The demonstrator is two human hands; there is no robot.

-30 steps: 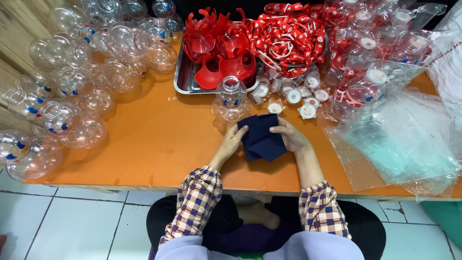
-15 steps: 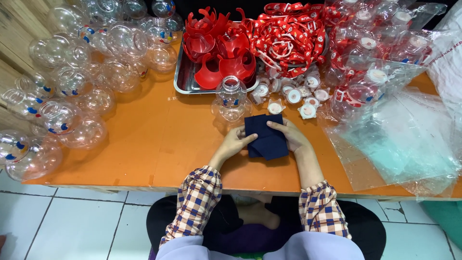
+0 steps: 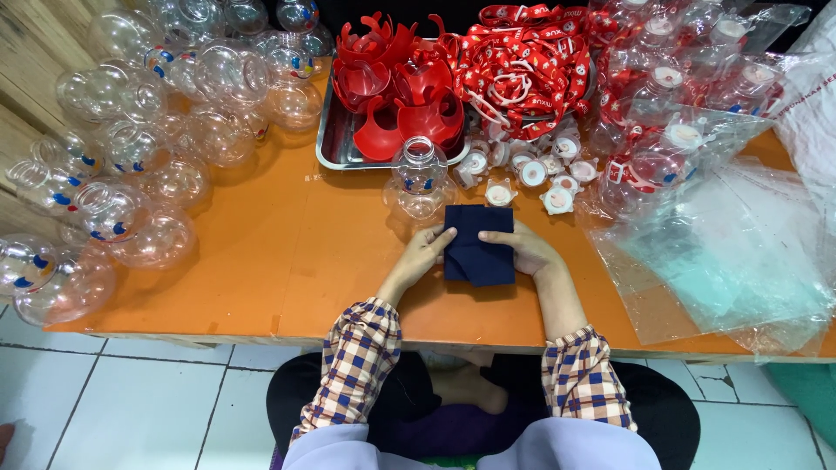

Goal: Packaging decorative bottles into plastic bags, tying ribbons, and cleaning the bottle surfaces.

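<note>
A folded dark navy cloth (image 3: 477, 245) lay flat on the orange table (image 3: 287, 261), and everything else sat around it. Just beyond the cloth stood a clear round plastic bottle (image 3: 419, 181), with small white caps (image 3: 531, 174) scattered beside it. Farther beyond the cloth rested a metal tray (image 3: 335, 139) holding glossy red plastic pieces (image 3: 396, 87), and next to those a tangle of red patterned straps (image 3: 518, 65). Well to the left of the cloth, many empty transparent bottles (image 3: 139, 148) lay heaped together, bulbous and shiny. To the right of the cloth, crinkled clear plastic bags (image 3: 731, 252) spread over the table edge, with bagged bottles (image 3: 670, 96) beyond them. Nothing stood between the hands and the cloth. The left hand (image 3: 424, 252) touched the cloth's left edge, fingers slightly curled and close together, pinching the fold. The right hand (image 3: 527, 251) lay on the cloth's right side, fingers extended and pressed flat on the soft fabric.
</note>
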